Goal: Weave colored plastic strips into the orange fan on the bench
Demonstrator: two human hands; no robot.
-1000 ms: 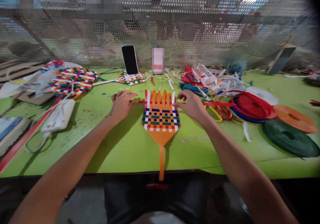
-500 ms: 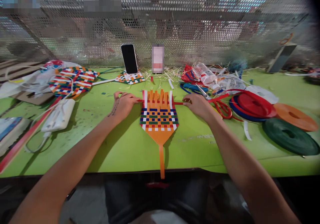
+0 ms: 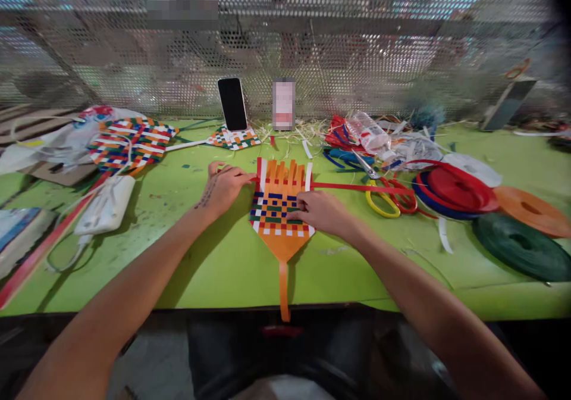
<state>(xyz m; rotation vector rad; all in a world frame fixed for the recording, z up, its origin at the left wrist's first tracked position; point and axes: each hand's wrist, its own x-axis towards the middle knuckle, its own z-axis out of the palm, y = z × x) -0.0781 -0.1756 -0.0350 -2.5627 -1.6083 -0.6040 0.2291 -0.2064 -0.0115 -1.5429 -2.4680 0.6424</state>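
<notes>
The right hand (image 3: 325, 209) has just let go of the red strip (image 3: 348, 187) beside the fan (image 3: 281, 211) and come down onto the fan's woven rows, at their right half. Its fingers are bent, with the tips on the weave; whether they pinch a strip or only press, I cannot tell. The left hand (image 3: 225, 187) stays at the fan's left edge, fingertips closed on the short end of the same red strip.

So the strip is now held at one end only: it crosses the fan's upper part among the upright orange slats, and its long loose end runs out to the right of the fan, as far as the scissors (image 3: 373, 175). It sits above the top blue row with a gap between, so I judge it threaded but not yet snug.

The fan itself has hardly moved: it lies on the green table (image 3: 209, 275), handle toward the person.
</notes>
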